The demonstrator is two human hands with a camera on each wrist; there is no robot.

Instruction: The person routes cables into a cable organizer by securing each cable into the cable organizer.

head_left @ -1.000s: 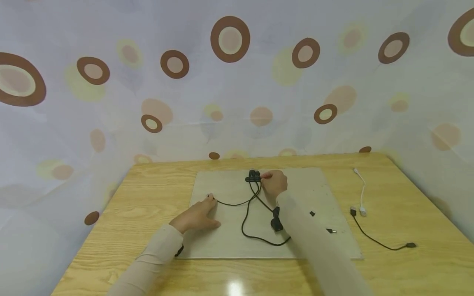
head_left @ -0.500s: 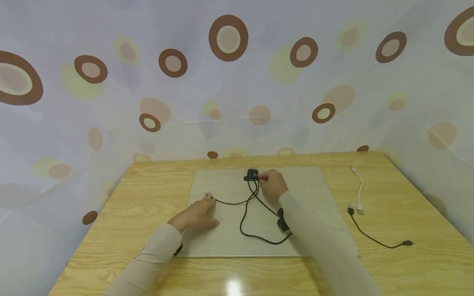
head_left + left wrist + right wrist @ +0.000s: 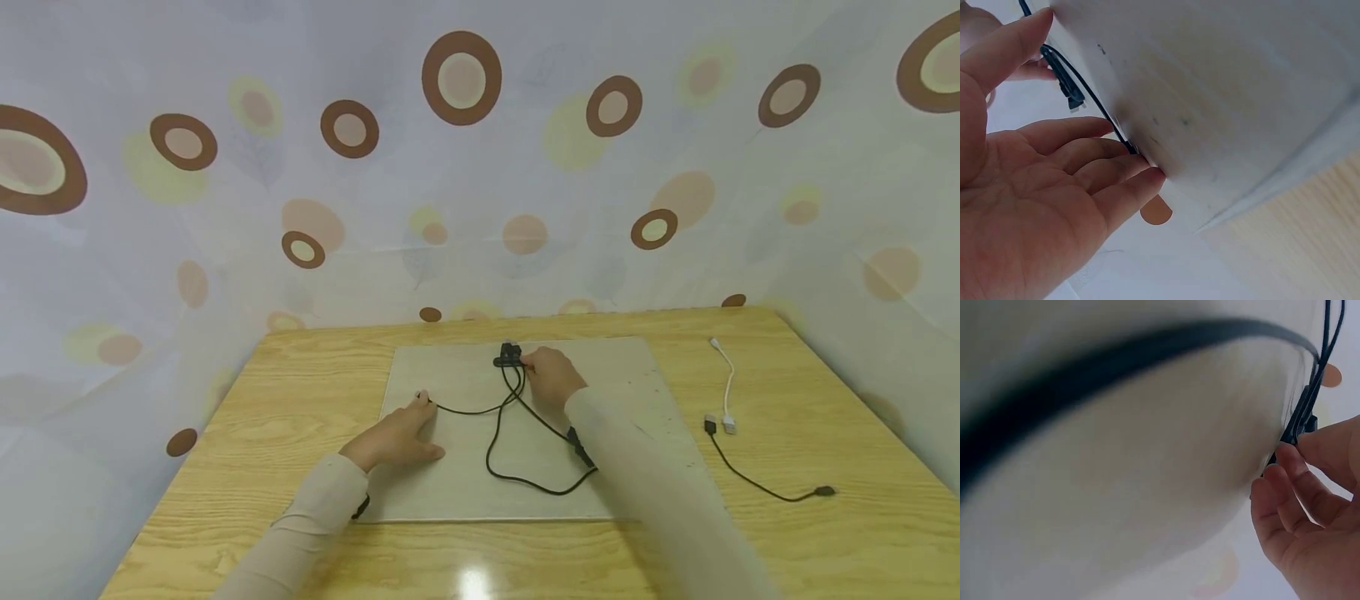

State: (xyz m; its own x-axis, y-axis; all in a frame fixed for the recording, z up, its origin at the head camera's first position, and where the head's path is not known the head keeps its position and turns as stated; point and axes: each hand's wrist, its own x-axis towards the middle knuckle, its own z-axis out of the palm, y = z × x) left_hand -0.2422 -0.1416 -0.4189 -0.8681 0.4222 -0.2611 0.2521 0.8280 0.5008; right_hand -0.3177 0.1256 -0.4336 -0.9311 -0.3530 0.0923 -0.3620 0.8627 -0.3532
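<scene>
In the head view, a flat black cable holder [image 3: 507, 362] sits near the back edge of a pale board [image 3: 457, 483], with dark plugs [image 3: 511, 350] just behind it. Black cables [image 3: 498, 450] run from it towards the front in loops. My right hand [image 3: 553, 377] pinches the holder's right end between thumb and index finger; the right wrist view shows the fingertips [image 3: 1291, 453] meeting at the black piece. My left hand [image 3: 401, 435] rests on the board with fingers extended, fingertips at the end of one black cable [image 3: 1085, 84]. Part of a dark plug [image 3: 580, 447] is hidden by the right sleeve.
To the board's right, on the wooden table [image 3: 315, 375], lie a short white USB cable [image 3: 729, 383] and a short black USB cable [image 3: 757, 485]. A patterned sheet [image 3: 465, 183] hangs behind and at both sides.
The dark plug by the right forearm has slid right, partly under the sleeve. Small dark pieces to the right of that forearm are now out of sight. Both hands stay nearly in place.
</scene>
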